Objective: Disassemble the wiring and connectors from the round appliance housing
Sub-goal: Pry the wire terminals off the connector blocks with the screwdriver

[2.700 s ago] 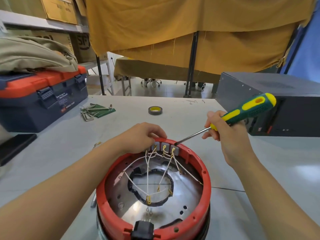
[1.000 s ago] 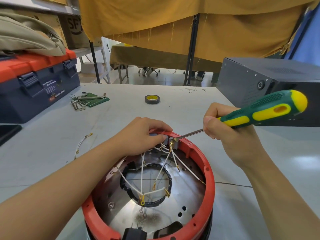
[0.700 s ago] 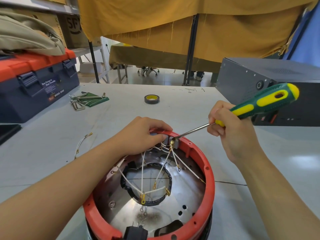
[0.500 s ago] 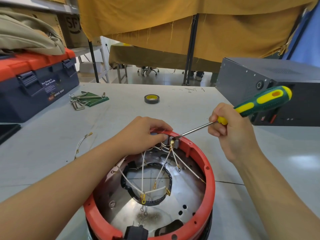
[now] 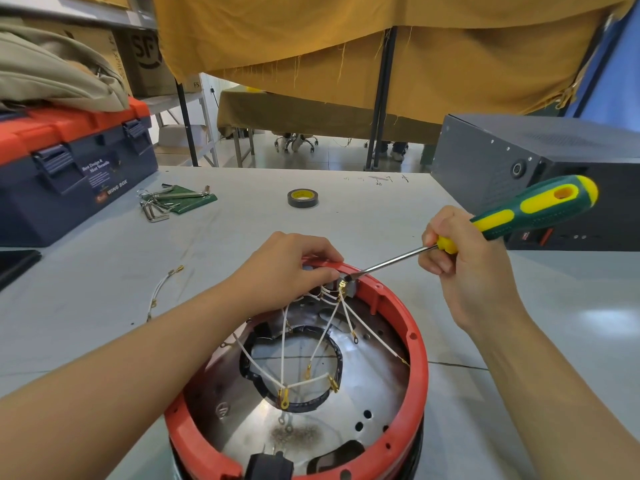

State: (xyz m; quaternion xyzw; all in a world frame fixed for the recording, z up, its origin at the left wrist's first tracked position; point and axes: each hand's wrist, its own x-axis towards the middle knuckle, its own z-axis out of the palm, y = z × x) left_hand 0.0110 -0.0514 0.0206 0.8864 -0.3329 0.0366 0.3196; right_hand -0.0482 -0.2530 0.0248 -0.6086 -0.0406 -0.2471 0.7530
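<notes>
A round housing with a red rim (image 5: 414, 344) and shiny metal floor stands on the table close to me. White wires (image 5: 323, 336) with brass terminals fan from a grey connector block (image 5: 348, 287) at the far rim down to a black central ring. My left hand (image 5: 287, 271) curls over the far rim and pinches the connector block, hiding most of it. My right hand (image 5: 464, 268) grips a green and yellow screwdriver (image 5: 533, 211); its tip sits on a brass terminal at the block's right end.
A loose white wire (image 5: 161, 292) lies on the grey table (image 5: 242, 223) left of the housing. Further back are a tape roll (image 5: 302, 198), hex keys (image 5: 162, 202) on a green pad, a blue and red toolbox (image 5: 69, 168) at left and a dark metal box (image 5: 540, 157) at right.
The right hand has drawn back to the right and lowered the screwdriver's handle, with the tip staying at the block's right terminal. The left hand has kept its hold on the block.
</notes>
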